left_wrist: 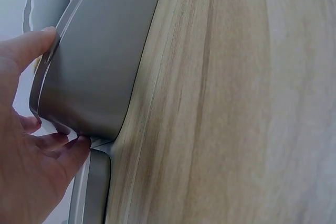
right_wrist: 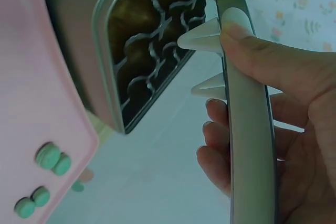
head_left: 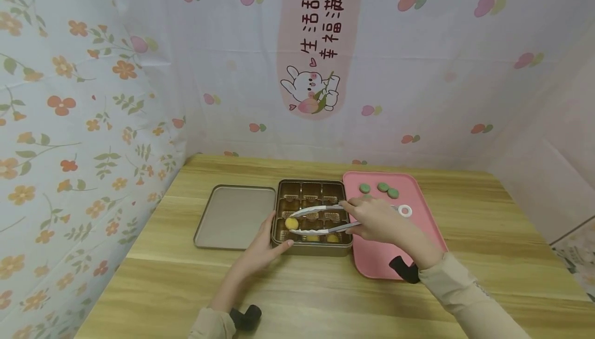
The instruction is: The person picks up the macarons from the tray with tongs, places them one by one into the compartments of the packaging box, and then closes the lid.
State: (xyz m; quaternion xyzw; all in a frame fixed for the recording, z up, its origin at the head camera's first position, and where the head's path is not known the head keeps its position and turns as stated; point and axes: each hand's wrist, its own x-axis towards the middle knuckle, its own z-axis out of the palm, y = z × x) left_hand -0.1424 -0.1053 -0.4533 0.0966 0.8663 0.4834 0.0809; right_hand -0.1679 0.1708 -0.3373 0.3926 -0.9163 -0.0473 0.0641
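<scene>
Head view: tin (head_left: pixel 316 249) between metal tray (head_left: pixel 236 216) and pink tray (head_left: pixel 375 260).

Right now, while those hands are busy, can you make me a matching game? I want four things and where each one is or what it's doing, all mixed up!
Things:
1. tongs
2. green cookies
3. lid
4. left hand

Places and doings:
A. on the pink tray
B. holding the corner of the box
C. gripped in the right hand
D. lying flat on the table

Right pairs: 1-C, 2-A, 3-D, 4-B
</scene>
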